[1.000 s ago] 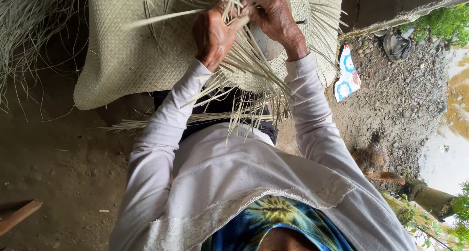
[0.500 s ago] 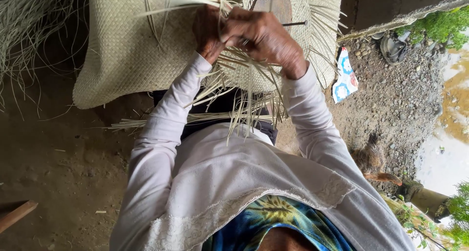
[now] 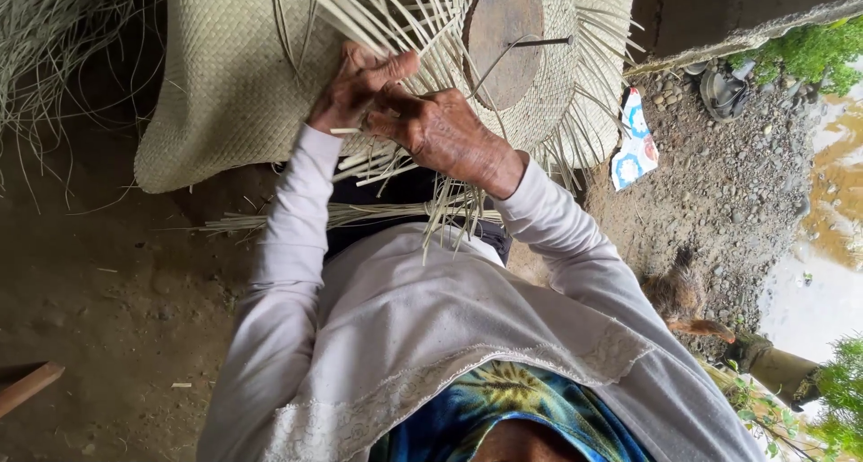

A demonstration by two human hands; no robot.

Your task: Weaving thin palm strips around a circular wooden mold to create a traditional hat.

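A half-woven straw hat [image 3: 562, 102] sits over a round wooden form [image 3: 502, 35], with loose straw strands [image 3: 378, 13] fanning out from its edge. My left hand [image 3: 355, 89] pinches strands at the near edge of the weave, fingers stretched along them. My right hand [image 3: 445, 134] lies just beside and partly over the left, closed on strands that hang down toward my lap. A finished woven mat [image 3: 225, 102] lies under and left of the hat. A bundle of straw [image 3: 360, 215] rests across my lap.
A heap of loose fibre [image 3: 54, 48] lies at the top left on the dirt floor. Right of the hat are a blue and white wrapper [image 3: 634, 138], a sandal [image 3: 719, 89], gravel, a brown animal [image 3: 679, 296] and a puddle [image 3: 827, 246]. A wooden stick [image 3: 27, 386] lies bottom left.
My right hand came down from the top of the hat and closed in over my left hand. The wooden form is now uncovered.
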